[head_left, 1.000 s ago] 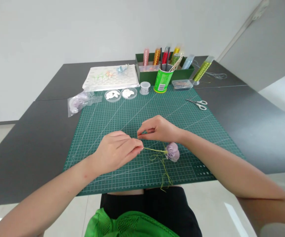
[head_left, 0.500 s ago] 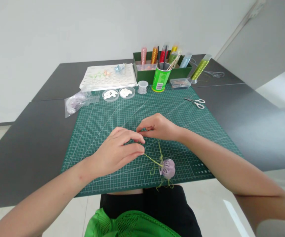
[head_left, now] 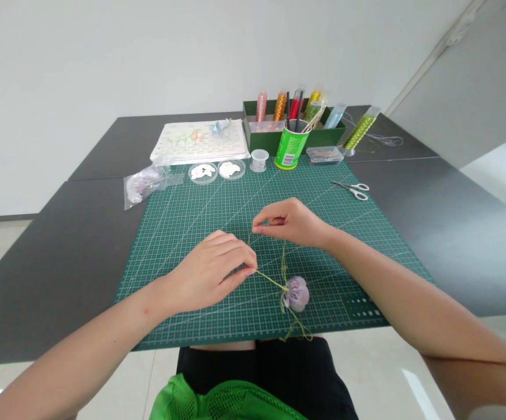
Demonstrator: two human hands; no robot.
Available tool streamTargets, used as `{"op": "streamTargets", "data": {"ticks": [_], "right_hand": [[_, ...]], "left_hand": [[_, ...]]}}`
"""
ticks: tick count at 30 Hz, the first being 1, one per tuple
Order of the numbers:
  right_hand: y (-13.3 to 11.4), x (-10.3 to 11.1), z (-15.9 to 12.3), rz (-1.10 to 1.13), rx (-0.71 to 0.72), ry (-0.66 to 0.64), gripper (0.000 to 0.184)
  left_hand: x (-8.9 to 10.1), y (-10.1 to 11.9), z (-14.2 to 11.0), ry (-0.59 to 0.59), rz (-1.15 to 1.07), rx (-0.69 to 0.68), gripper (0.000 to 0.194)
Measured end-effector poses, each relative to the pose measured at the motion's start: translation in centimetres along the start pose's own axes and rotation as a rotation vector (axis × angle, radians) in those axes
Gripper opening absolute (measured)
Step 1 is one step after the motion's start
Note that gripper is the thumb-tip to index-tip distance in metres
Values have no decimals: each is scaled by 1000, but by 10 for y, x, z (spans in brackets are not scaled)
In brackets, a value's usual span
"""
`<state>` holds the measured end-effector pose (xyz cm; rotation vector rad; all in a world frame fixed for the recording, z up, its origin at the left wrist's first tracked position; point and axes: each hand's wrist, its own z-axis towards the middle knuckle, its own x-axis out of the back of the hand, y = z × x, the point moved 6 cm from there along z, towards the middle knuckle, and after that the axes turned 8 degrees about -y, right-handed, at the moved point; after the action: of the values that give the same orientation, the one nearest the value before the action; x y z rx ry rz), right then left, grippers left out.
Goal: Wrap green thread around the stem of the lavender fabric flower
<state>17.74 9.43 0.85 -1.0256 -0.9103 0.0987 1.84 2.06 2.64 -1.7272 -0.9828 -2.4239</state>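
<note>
A pale purple flower (head_left: 297,293) hangs or rests over the lower right of the green cutting mat (head_left: 165,245), with loose yellow-green threads trailing around it. My left hand (head_left: 220,271) pinches the end of the flower's thin green stem (head_left: 271,280), which runs from the fingertips to the bloom. Just beyond and to the right, my right hand (head_left: 290,221) has thumb and forefinger pressed together on a fine thread (head_left: 249,236) that drops toward the left hand. Another strand (head_left: 284,259) stands between my right hand and the flower.
White-handled scissors (head_left: 355,189) lie on the mat's right. Along the back are two dishes of white pieces (head_left: 203,172), a small lidded tub (head_left: 259,160), a green can (head_left: 291,146), a dark green box (head_left: 264,140) with thread spools, and a plastic bag (head_left: 143,184).
My right hand has moved slightly away from the left, drawing the fine thread up between them. My left fingers have closed together on the stem, and the flower has turned a little.
</note>
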Motion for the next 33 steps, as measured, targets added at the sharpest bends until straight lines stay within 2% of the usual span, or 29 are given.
{"op": "streamTargets", "data": {"ticks": [5, 11, 17, 19, 22, 24, 26, 30, 33], "right_hand": [[-4, 24, -5, 107, -98, 133, 19], [-11, 33, -7, 134, -217, 88, 27], [-15, 51, -12, 100, -285, 115, 31], [-13, 57, -14, 74, -304, 104, 33], [-6, 67, -19, 2, -357, 78, 37], [-1, 75, -28, -10, -396, 103, 39], [1, 80, -43, 30, -439, 153, 42], [-2, 85, -94, 164, -523, 285, 51], [-2, 89, -153, 292, -612, 405, 58]], "left_hand": [[13, -17, -3, 112, 178, 105, 16], [27, -34, -7, 185, 399, 197, 22], [27, -40, -8, 174, 323, 224, 20], [27, -40, -8, 185, 199, 232, 18], [31, -42, -8, 224, -142, 263, 16], [37, -43, -9, 288, -430, 271, 17], [46, -43, -12, 399, -716, 253, 19], [65, -38, -22, 667, -1239, 172, 24], [72, -32, -34, 822, -1480, 156, 18]]}}
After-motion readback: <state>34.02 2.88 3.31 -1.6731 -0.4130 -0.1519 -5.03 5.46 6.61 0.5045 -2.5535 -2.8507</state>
